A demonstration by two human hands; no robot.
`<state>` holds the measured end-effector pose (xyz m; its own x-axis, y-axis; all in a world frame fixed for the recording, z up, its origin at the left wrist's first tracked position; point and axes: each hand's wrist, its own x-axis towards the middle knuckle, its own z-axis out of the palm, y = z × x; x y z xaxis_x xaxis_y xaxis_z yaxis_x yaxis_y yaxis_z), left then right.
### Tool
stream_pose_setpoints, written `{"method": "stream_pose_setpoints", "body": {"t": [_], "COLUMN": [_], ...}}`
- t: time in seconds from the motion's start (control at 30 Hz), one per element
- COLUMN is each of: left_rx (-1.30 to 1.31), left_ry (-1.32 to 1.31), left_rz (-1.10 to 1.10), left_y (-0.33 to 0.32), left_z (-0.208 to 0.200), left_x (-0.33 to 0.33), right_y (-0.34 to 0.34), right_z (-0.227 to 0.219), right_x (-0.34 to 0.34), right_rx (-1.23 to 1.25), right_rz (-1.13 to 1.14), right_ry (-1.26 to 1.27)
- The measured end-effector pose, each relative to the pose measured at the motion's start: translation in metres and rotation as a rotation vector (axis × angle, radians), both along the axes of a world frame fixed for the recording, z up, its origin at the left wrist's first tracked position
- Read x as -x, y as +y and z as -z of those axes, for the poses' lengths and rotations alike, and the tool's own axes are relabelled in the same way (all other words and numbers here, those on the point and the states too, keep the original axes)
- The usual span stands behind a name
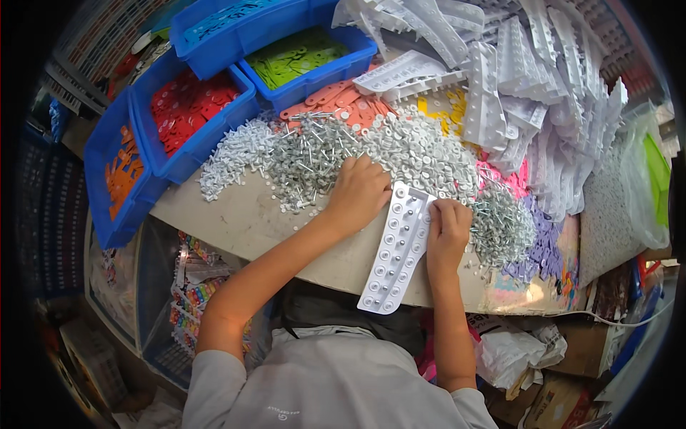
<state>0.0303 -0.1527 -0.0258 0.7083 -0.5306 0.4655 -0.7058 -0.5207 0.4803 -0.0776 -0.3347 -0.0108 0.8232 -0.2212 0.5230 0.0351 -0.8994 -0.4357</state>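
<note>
A long white plastic strip (395, 250) with two rows of round cups and small metal studs down its middle lies slanted across the table's front edge. My right hand (449, 232) is closed at its upper right edge, thumb and fingertips on the rim. At the strip's upper left, my left hand (357, 191) rests with curled fingers at the edge of a heap of metal pins (311, 154); whatever its fingertips hold is hidden. Small white round caps (425, 154) are heaped just beyond both hands. More metal pins (500, 225) lie right of my right hand.
Blue bins (246, 107) with red, green, blue and orange pieces stand at the far left. White strips (500, 79) are piled at the far right. Small white parts (232, 157), coral pieces (336, 104) and purple pieces (539, 243) lie around. A clear bag (636, 186) stands right.
</note>
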Motion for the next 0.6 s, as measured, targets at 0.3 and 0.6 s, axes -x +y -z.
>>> {"method": "stream_pose_setpoints", "body": {"t": [0.3, 0.6], "left_rx": [-0.043, 0.093], "left_ry": [0.056, 0.221], "left_rz": [0.049, 0.029], "left_y": [-0.003, 0.022], "left_z": [0.001, -0.023], "left_x": [0.003, 0.001], "right_y": [-0.002, -0.028], "right_z": [-0.002, -0.014], "right_x": [0.001, 0.025], "right_rx": [-0.019, -0.124], "right_rz": [-0.013, 0.136], "right_ry": [-0.025, -0.058]}}
